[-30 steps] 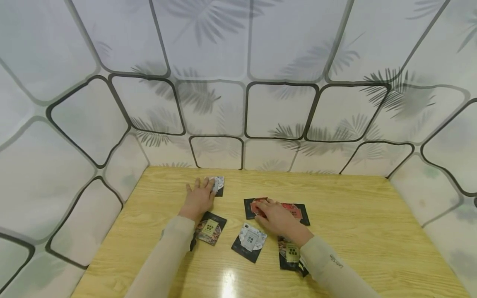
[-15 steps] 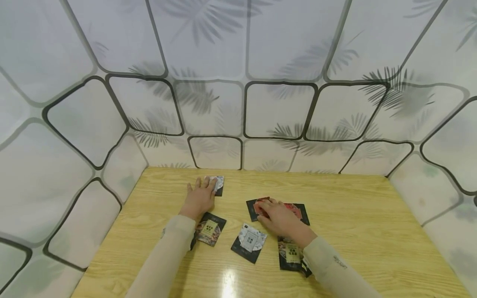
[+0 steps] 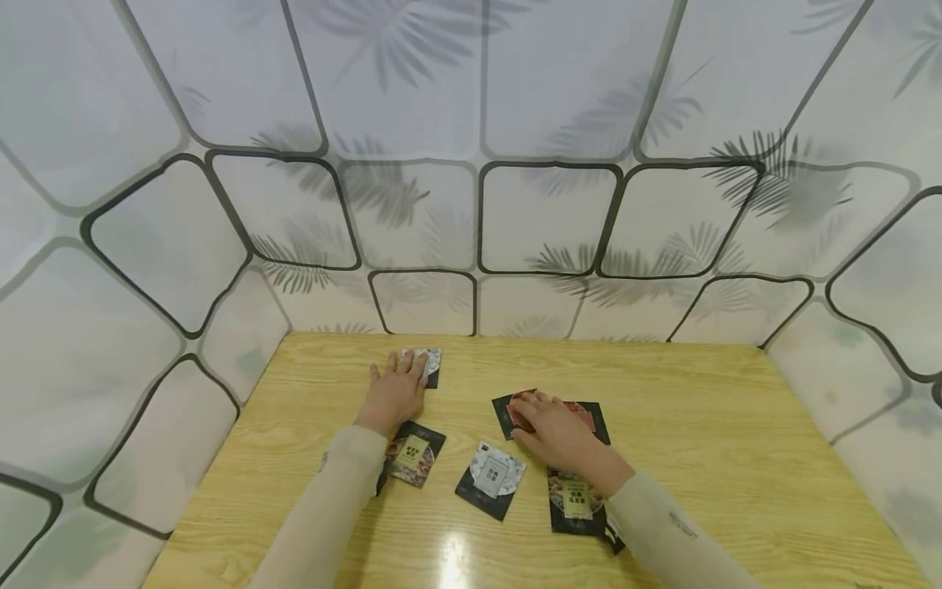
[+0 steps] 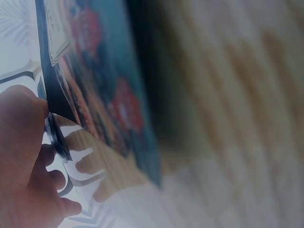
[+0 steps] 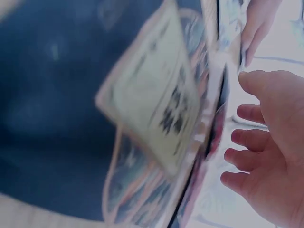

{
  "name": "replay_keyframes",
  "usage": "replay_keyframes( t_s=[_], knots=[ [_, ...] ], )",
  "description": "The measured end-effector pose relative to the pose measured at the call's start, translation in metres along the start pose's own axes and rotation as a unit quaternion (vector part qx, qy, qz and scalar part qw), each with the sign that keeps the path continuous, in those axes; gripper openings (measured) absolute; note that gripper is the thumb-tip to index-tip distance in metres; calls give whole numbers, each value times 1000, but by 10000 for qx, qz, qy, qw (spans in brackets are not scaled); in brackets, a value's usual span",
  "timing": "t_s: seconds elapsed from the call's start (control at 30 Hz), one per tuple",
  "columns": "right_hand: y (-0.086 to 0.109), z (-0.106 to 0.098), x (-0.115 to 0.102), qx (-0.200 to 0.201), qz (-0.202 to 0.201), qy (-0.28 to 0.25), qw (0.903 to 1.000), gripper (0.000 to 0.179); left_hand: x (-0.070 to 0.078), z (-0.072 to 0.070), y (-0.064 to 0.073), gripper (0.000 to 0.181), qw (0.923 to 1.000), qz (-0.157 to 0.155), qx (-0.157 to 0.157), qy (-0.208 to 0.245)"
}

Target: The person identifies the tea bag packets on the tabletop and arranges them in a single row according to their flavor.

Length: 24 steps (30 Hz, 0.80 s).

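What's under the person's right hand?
A red-and-black packet peeks out left of the right hand, and what looks like another packet peeks out right of it. The hand covers the middle, so I can't tell whether they overlap.

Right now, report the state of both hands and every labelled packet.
Back white packet: face up, partly covered.
Left red packet: face up, angled, partly covered.
Right red packet: face up, partly covered.
Middle white packet: face up, angled, uncovered.
Left yellow packet: face up, partly hidden.
Right yellow packet: face up, partly hidden.
Left hand: fingers spread, over back white packet.
Right hand: fingers over left red packet.
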State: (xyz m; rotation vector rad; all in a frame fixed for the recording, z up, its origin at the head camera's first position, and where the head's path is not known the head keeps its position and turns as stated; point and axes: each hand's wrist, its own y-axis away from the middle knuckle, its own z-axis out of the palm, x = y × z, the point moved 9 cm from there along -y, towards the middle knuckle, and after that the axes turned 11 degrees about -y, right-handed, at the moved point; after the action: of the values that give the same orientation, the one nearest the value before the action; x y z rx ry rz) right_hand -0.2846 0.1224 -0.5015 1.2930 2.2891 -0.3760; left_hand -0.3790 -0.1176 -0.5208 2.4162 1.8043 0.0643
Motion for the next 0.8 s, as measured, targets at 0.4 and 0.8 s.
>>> replay_keyframes(
  t_s=[0.4,0.8],
  knots=[
    [25,23,-39,-681,-504,137,9963,60,-1,2,-2,58,9999,-14,35,95],
    [28,44,-59,-1131,-520,86,9922,75,-2,6,-3,59,9999,-62,23,113]
  ],
)
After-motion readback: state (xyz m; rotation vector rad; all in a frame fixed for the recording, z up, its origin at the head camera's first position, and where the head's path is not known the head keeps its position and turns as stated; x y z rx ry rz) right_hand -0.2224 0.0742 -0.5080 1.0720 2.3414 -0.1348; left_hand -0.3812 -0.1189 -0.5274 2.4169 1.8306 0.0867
